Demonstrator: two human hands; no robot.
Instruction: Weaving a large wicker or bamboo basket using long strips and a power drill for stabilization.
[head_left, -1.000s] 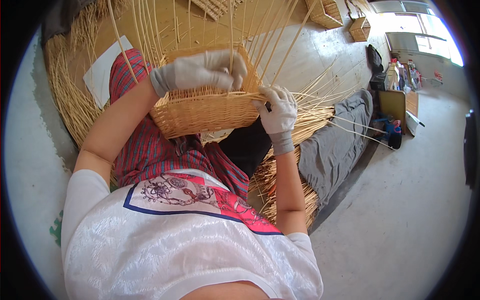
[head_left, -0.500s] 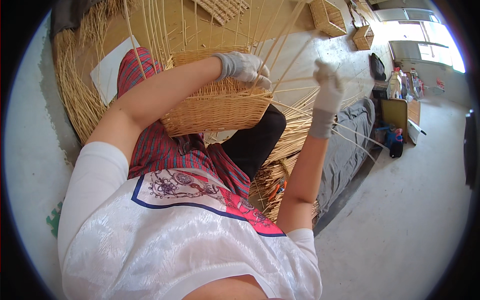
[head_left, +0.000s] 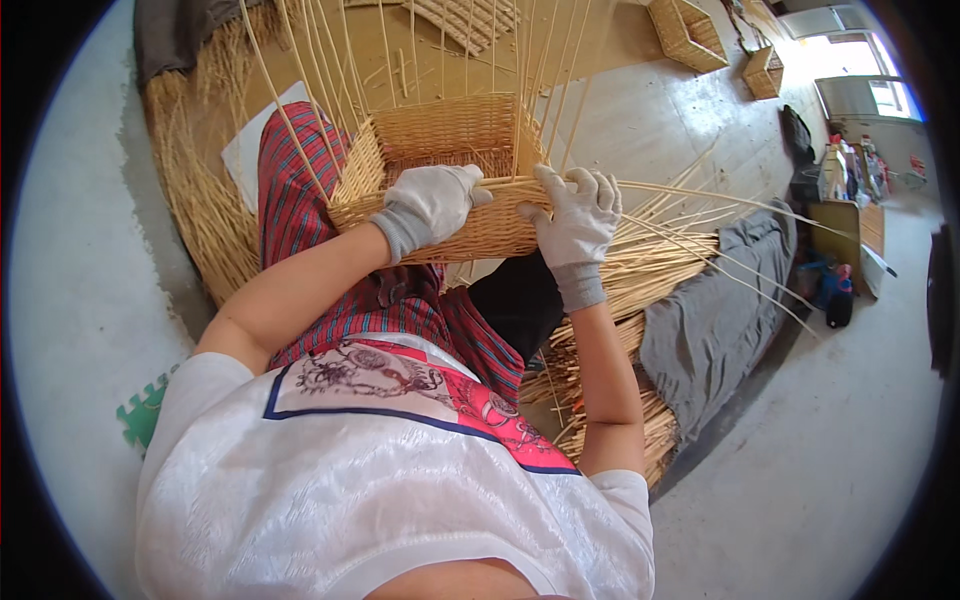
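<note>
A half-woven rectangular wicker basket [head_left: 455, 125] rests over my lap, with long upright canes rising from its rim. My left hand [head_left: 432, 206], in a pale glove, is closed over the near rim at the middle-left. My right hand [head_left: 578, 222], gloved the same way, grips the near rim at its right end, where loose weaving canes [head_left: 680, 190] trail out to the right. Some of my fingertips are hidden behind the canes and rim. Striped red cloth [head_left: 305, 160] covers my left leg, beside the basket.
Long cane bundles lie on the left [head_left: 200, 200] and right [head_left: 665, 255], the latter partly under a grey cloth [head_left: 710, 340]. Two finished baskets [head_left: 690, 35] [head_left: 763, 72], a woven mat [head_left: 460, 20] and a white sheet [head_left: 245, 145] lie farther back. Assorted items [head_left: 840, 270] stand at the right.
My left hand has come down from among the uprights onto the near rim. My right hand swung up and outward half a second ago and is now back on the rim, the canes trailing rightward.
</note>
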